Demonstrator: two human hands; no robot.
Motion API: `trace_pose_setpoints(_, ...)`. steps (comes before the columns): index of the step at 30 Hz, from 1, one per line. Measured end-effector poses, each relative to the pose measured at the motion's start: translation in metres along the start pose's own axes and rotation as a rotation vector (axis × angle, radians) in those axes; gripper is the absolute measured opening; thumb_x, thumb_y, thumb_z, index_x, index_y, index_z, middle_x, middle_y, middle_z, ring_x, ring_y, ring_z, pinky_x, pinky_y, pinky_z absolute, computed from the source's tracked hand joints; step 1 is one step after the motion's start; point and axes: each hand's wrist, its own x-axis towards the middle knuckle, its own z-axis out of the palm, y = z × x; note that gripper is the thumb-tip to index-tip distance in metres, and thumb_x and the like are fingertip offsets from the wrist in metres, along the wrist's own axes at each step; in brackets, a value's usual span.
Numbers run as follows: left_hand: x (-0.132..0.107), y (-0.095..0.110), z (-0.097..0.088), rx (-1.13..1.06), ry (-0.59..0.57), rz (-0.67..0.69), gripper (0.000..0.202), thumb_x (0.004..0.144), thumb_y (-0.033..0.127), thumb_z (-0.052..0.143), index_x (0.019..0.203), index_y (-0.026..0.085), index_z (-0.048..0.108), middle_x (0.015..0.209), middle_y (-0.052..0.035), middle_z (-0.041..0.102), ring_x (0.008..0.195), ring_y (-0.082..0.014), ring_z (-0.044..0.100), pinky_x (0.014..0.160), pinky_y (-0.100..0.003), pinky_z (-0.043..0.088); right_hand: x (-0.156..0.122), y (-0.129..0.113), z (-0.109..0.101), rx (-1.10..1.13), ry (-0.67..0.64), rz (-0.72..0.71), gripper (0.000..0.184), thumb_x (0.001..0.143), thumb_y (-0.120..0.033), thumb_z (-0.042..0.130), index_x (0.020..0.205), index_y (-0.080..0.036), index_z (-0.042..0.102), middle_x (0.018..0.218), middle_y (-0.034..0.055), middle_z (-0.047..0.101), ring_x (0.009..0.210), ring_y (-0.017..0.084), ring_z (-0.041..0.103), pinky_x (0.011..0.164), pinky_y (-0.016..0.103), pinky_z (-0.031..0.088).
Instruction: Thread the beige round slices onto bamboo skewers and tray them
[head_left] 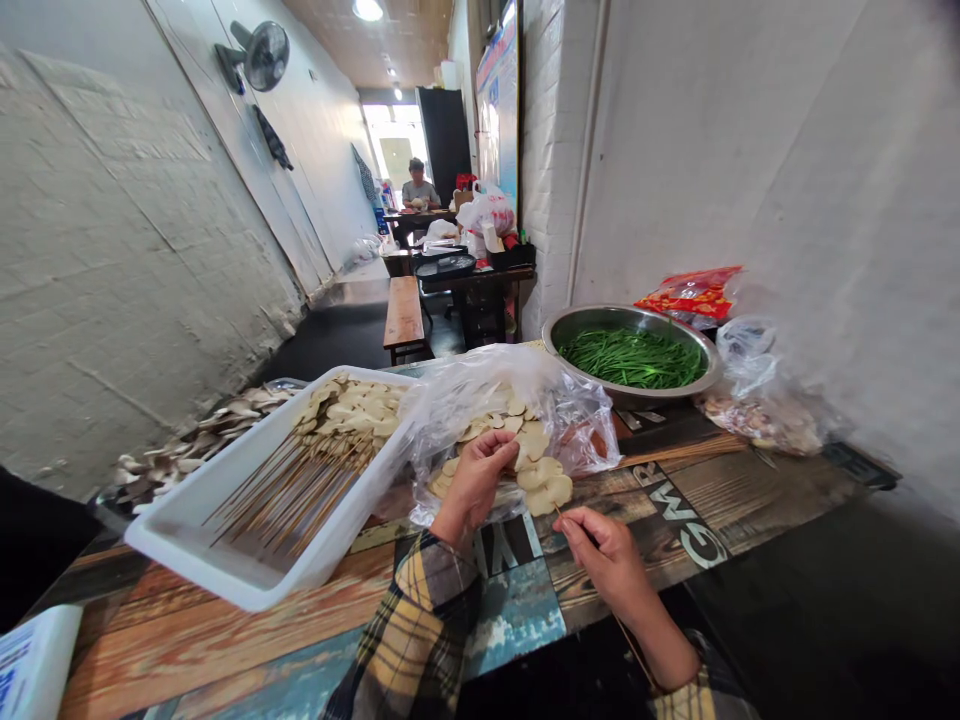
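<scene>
My left hand (480,475) is closed, thumb and fingers pinching at the edge of a pale round slice (533,441). In my right hand (609,548) is a thin bamboo skewer (626,640), its lower length trailing back under the wrist. Flat beige slices (546,484) sit on the skewer's tip just ahead of the right fingers. Behind my left hand an open clear plastic bag (585,410) holds more such slices. On the left, a white tray (259,597) carries several finished skewers (315,480) with slices bunched at the far end.
Grey-brown mushrooms (180,445) lie left of the tray. A steel basin (555,345) of green stalks (630,358) stands back right, beside a red packet (690,292) and a knotted bag (765,400). A bench (404,312) and a seated person (420,188) are farther off.
</scene>
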Motion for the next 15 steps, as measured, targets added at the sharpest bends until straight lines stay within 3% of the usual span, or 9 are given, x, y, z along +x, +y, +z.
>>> trace_pose_setpoints(15,0.0005,-0.0039,0.0004,-0.009,0.008,-0.011,0.034,0.055,0.036,0.085,0.071,0.014,0.065,0.063,0.0025,0.056,0.054,-0.0076,0.049,0.051,-0.020,0.039,-0.0003,0.0013,0.0002,-0.051,0.029,-0.047,0.038,0.093,-0.043,0.047,0.081,-0.016,0.071,0.056,-0.0004,0.056,0.051,0.013,0.050,0.054,0.024,0.039)
